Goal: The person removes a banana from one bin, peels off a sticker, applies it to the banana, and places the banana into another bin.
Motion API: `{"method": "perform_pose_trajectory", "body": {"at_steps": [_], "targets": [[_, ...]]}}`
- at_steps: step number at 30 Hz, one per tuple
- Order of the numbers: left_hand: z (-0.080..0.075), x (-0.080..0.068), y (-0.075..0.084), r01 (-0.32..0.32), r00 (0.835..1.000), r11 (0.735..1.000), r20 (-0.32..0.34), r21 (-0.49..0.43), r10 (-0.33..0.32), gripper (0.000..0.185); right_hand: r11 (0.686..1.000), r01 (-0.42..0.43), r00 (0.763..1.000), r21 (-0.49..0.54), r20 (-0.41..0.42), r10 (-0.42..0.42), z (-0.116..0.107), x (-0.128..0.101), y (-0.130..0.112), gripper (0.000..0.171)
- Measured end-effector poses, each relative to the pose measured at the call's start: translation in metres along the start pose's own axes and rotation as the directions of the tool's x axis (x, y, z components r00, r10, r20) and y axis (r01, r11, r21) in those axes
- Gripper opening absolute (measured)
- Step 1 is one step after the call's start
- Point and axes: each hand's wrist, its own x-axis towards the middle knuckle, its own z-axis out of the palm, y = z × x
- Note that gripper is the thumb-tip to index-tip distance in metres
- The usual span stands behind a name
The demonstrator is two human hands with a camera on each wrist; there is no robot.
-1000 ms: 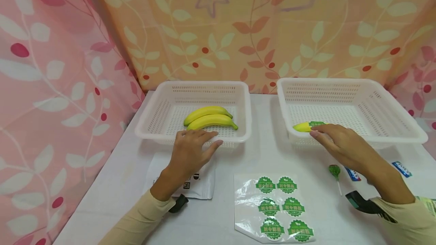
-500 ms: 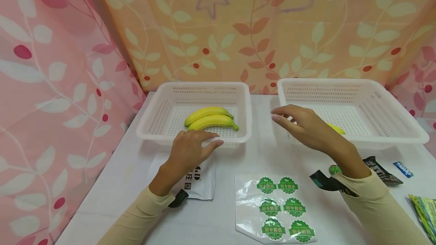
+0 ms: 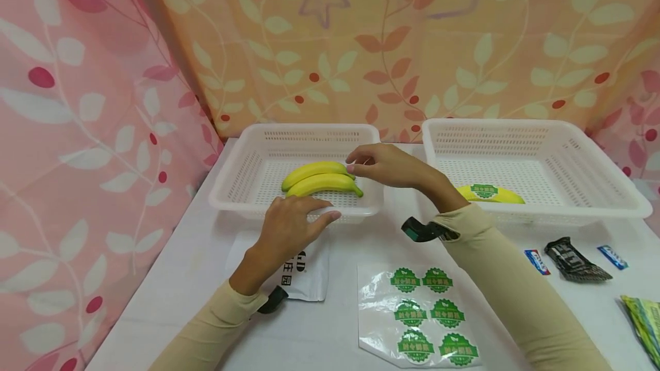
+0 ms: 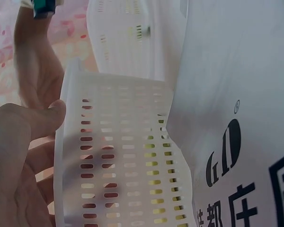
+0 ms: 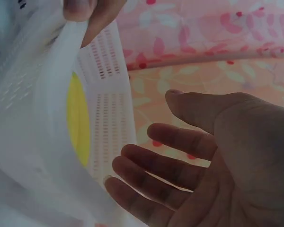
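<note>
Two yellow bananas (image 3: 319,180) lie side by side in the left white basket (image 3: 247,172). My left hand (image 3: 296,219) holds this basket's front rim (image 4: 128,156), fingers on top and thumb (image 4: 42,116) against the outside. My right hand (image 3: 378,165) reaches over the basket's right rim, fingertips just above the near end of the bananas. Its palm and relaxed fingers (image 5: 151,135) hold nothing. Through the basket wall (image 5: 38,94) a banana (image 5: 78,118) shows as a yellow patch. A third banana (image 3: 490,193) with a green sticker lies in the right basket (image 3: 582,147).
A clear sheet with several green round stickers (image 3: 423,314) lies at the table's front middle. A white printed pouch (image 3: 304,271) sits under my left wrist. Snack wrappers (image 3: 572,259) lie at the right front. Patterned curtains close off the back and left.
My right hand let go of the stickered banana in the right basket and crossed left to the left basket's bananas. The left hand has stayed on the rim.
</note>
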Motion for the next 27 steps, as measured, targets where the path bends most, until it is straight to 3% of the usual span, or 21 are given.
{"method": "perform_pose_trajectory", "body": {"at_steps": [7,15,27], "targets": [[0.0,0.0,-0.001,0.016,0.999,1.0,0.029,-0.008,-0.016,0.042,0.992,-0.09,0.986,0.085,0.15,0.077,0.012,0.039,-0.006,0.05],[0.001,0.001,-0.002,0.034,0.999,0.999,0.043,-0.015,-0.033,0.041,0.964,-0.24,0.959,0.111,0.183,0.217,0.022,0.065,-0.005,0.051],[0.001,0.003,-0.002,0.037,0.999,0.999,0.035,0.008,-0.038,0.043,0.95,-0.305,0.936,0.069,0.208,0.285,0.032,0.084,0.002,0.052]]}}
